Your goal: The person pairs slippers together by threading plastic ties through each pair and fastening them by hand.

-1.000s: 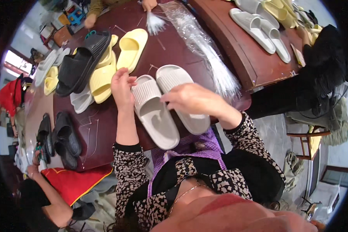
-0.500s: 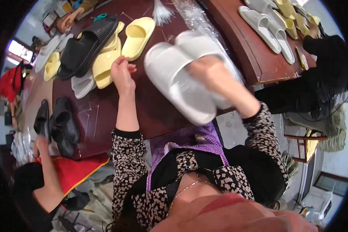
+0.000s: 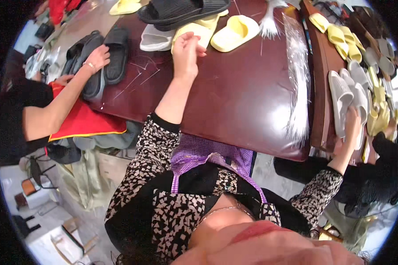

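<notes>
My right hand [image 3: 352, 123] reaches far right to the neighbouring table. Its fingers are on a pair of light grey slide slippers [image 3: 340, 95] there. My left hand [image 3: 186, 55] is raised over the dark red table, fingers loosely curled and apart, with nothing visible in them. Close behind it is a yellow slipper [image 3: 203, 34], partly covered by the hand and by a large black slipper [image 3: 181, 14] on top. Another yellow slipper [image 3: 235, 33] lies to the right of that pile, and a light grey slipper [image 3: 155, 39] to its left.
A bundle of white plastic ties [image 3: 300, 110] lies along the table's right side, a smaller bunch [image 3: 269, 24] at the back. More yellow slippers [image 3: 340, 39] fill the right table. At left, a co-worker's hand [image 3: 97, 57] touches black slippers [image 3: 116, 57].
My right hand has carried the light grey slippers from over my table to the table at right. My left hand stays near the pile. The view has turned, and the co-worker's hand has moved over the black slippers.
</notes>
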Demonstrator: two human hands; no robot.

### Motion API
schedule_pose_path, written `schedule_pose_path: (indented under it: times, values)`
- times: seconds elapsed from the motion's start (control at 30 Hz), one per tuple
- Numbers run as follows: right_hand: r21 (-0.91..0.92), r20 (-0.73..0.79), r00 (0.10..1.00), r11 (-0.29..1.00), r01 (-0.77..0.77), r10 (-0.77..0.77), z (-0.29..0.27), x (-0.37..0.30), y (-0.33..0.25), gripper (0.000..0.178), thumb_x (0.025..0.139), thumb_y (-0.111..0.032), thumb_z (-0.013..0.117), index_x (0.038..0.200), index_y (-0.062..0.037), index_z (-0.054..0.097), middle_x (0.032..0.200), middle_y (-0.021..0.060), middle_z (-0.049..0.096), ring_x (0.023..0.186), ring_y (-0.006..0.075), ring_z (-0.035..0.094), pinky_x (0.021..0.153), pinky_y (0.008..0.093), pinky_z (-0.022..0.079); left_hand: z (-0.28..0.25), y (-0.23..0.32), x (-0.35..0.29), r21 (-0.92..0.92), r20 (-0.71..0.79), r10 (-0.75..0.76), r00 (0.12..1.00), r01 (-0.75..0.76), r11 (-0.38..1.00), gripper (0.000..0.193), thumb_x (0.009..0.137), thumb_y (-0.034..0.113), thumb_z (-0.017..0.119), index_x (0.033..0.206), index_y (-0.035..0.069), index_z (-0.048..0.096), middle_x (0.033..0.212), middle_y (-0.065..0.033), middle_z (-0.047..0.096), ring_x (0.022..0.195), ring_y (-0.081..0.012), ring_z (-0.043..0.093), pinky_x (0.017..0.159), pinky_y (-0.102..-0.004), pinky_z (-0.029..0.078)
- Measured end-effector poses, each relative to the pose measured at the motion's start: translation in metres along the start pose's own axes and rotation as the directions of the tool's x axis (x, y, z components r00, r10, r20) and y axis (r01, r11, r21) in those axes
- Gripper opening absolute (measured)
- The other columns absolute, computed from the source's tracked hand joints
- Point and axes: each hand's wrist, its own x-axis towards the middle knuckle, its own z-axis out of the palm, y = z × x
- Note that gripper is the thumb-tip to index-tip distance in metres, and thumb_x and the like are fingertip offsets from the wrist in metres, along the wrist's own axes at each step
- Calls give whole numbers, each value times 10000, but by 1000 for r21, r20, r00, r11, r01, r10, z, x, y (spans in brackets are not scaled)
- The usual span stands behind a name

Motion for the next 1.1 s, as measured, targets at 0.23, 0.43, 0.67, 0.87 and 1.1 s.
schedule_pose_path:
  times: [0.23,0.43,0.67,0.87,1.1]
  values:
    - [25,-317,948,1000,0,8,-10,-36,4,318,849,-142,506,1160,-95,554,1220,200,502,1116,349,481,902,395,406,-69,39,49,62,-157,169,973,-161,985,304,820,171,582,1015,-37,479,828,-107,553,535,-160,569,444,-253,475]
    - [41,-412,910,997,63,-41,-37,-47,-24,302,858,-112,516,1156,-98,563,1240,186,495,1144,320,474,922,382,397,-96,51,103,350,-205,19,978,56,935,310,834,226,583,953,-54,522,856,-133,578,590,-208,571,462,-340,493]
    - [452,-263,957,860,238,-127,-70,-61,-111,272,870,-58,507,1133,-66,578,1242,168,504,1176,274,461,958,315,360,-120,55,124,174,-204,-48,978,84,981,304,793,174,590,949,-74,505,846,-131,556,589,-239,565,459,-351,513]
    - [890,-58,960,422,174,-274,-75,-67,-164,298,878,-67,505,1161,22,528,1205,127,539,1121,217,499,954,317,366,-90,53,56,-83,-74,-135,988,129,988,248,803,124,559,963,-59,510,897,-131,562,633,-265,573,489,-383,524]
    - [966,160,965,-167,-197,-210,-50,-66,-232,305,897,-214,509,1113,0,535,1080,100,583,934,154,574,801,302,456,-38,17,-59,-27,97,-284,954,287,957,177,831,113,520,941,-24,543,890,-104,580,707,-219,583,527,-369,528]
